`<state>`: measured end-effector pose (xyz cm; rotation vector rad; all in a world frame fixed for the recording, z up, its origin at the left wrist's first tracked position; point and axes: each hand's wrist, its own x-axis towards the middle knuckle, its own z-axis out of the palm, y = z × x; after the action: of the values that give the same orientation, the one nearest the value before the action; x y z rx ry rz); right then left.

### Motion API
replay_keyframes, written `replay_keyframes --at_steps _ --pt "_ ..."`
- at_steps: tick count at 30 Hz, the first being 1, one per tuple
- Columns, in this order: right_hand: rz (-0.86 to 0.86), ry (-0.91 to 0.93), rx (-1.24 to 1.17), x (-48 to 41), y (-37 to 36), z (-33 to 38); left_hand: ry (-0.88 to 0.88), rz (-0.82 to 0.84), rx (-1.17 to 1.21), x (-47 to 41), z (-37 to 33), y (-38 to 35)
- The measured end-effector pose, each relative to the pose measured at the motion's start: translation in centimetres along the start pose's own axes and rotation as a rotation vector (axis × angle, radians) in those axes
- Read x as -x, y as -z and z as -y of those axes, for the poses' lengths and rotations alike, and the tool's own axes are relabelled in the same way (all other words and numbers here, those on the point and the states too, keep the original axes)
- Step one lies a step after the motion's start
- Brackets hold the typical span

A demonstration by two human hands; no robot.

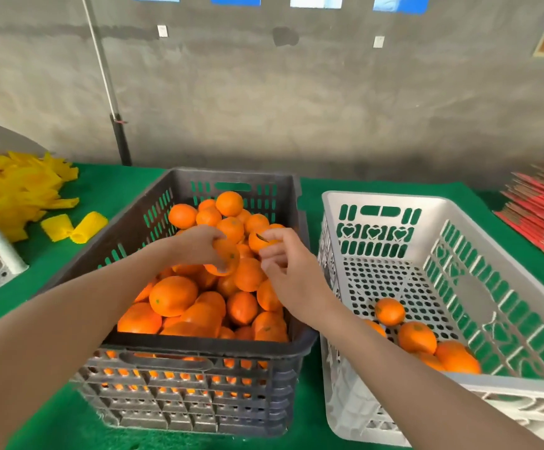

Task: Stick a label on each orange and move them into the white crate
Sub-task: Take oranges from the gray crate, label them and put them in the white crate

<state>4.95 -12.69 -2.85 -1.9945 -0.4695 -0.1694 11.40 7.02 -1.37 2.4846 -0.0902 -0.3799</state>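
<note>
- The left hand (197,243) was curled round an orange (227,258), held over the middle of the dark crate (199,344) and just above the heap. The hold looked like fingertips only, so a firm push from the other hand could have rolled the fruit out and back among the unlabelled ones, where it would be hard to find
- The right hand (288,271) pinched a small dark sliver (262,238) between thumb and forefinger, just beside that orange. It was likely the label, though too small to be sure. Had it folded on itself or clung to the finger, it would not have seated flat on the peel
- The white crate (390,198) stood along the dark crate's right edge, with a few oranges (416,337) toward its near right corner. A drop from height risked bruising against them
</note>
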Motion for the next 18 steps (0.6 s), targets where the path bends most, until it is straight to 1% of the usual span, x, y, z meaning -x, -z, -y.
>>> replay_keyframes --at_steps 1,3,4,5,6,8,10,13,18 --pt "-0.037 -0.010 -0.039 0.1 0.1 0.2 -0.008 -0.022 0.144 0.6 -0.2 0.4" --pt "-0.128 -0.037 -0.130 0.5 0.5 0.8 -0.076 0.013 0.553 2.2 -0.7 0.7" --pt "-0.165 -0.062 -0.177 0.7 0.8 1.0 -0.083 0.013 0.760 3.0 -1.3 0.6" --pt "-0.184 -0.089 -0.231 1.0 1.1 1.2 -0.084 0.048 0.917 4.0 -1.9 0.3" --pt "-0.189 -0.109 -0.294 1.4 1.5 1.7 -0.087 0.070 1.012 5.0 -2.5 -0.2" --pt "-0.168 -0.139 -0.422 2.3 2.5 2.7 -0.105 0.118 1.126 6.9 -4.2 -1.5" --pt "-0.129 -0.131 -0.478 3.4 3.6 3.7 -0.114 0.148 1.184 8.4 -5.8 -2.6" --pt "-0.099 -0.085 -0.403 4.8 5.3 4.6 -0.136 0.163 1.250 9.7 -7.8 -4.1" --pt "-0.126 -0.003 -0.214 6.3 7.1 4.7 -0.149 0.162 1.223 10.7 -9.7 -5.7"
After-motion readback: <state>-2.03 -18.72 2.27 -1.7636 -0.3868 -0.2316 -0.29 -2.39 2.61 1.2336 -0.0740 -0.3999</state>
